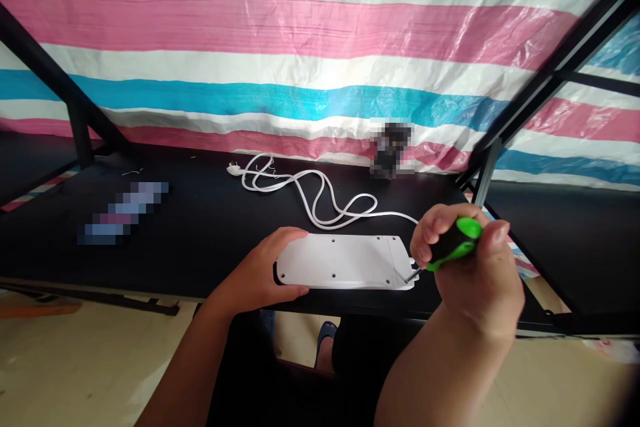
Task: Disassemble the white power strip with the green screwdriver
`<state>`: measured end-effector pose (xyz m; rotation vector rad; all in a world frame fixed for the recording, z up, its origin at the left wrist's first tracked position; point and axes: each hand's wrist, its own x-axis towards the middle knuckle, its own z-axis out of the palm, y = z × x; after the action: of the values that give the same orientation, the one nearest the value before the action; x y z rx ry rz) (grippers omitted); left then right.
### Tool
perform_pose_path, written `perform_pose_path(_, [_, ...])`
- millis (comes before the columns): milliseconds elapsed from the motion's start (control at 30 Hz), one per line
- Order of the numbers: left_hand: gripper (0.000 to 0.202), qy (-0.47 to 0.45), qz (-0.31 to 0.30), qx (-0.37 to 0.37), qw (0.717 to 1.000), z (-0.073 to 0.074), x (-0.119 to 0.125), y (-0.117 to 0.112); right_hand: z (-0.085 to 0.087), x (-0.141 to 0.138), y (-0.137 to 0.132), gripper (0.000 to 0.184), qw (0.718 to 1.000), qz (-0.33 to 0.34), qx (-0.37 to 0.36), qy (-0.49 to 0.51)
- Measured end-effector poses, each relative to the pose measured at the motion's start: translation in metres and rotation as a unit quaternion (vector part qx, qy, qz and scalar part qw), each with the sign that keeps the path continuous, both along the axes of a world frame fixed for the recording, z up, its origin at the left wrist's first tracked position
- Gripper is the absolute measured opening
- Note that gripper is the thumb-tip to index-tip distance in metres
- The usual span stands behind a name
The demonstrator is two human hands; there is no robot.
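Observation:
A white power strip (345, 260) lies face down near the front edge of a black table (200, 233), its back showing several screw holes. My left hand (265, 270) grips its left end, thumb below and fingers over the top. In my right hand (465, 260) is a screwdriver (453, 247) with a black and green handle, fingers wrapped round it. Its metal tip touches the strip's near right corner. The strip's white cable (320, 197) runs in loops from the right end toward the back of the table, ending in a plug (233, 169).
A striped pink, white and blue tarp (300, 47) hangs behind the table. Black frame bars (540, 80) slant at the right and left. Two blurred-out objects sit on the table, one at left (123, 211), one at the back (391, 148). Floor shows below.

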<state>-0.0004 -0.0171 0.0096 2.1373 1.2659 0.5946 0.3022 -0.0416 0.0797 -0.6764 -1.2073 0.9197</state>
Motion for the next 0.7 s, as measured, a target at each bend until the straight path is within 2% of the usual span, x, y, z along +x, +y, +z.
perform_pose_path(100, [0.081,0.002,-0.001,0.003,1.0,-0.001,0.0,0.001,0.0,0.003,-0.004,0.047,1.0,0.021,0.012,0.016])
perform_pose_path(200, [0.081,0.007,0.0,0.003,1.0,-0.001,0.0,0.001,-0.001,0.004,-0.005,0.039,0.998,0.031,0.023,0.059])
perform_pose_path(333, [0.08,0.007,0.0,0.003,1.0,-0.001,0.0,0.0,0.001,0.005,-0.006,0.033,0.999,0.015,0.019,0.027])
perform_pose_path(467, [0.08,0.005,-0.001,0.002,1.0,-0.002,0.0,0.001,0.004,0.004,-0.006,0.055,0.999,0.007,0.015,0.044])
perform_pose_path(533, [0.081,0.005,-0.002,0.002,1.0,-0.003,0.0,0.001,0.004,0.003,-0.007,0.049,0.998,0.005,0.015,0.055])
perform_pose_path(667, [0.08,0.006,-0.002,0.005,1.0,-0.003,0.0,0.002,0.004,-0.002,-0.011,0.022,0.998,-0.049,0.028,0.025])
perform_pose_path(700, [0.08,0.006,-0.003,0.006,1.0,-0.003,-0.001,0.002,0.005,-0.003,-0.013,0.024,0.998,-0.058,0.031,0.012])
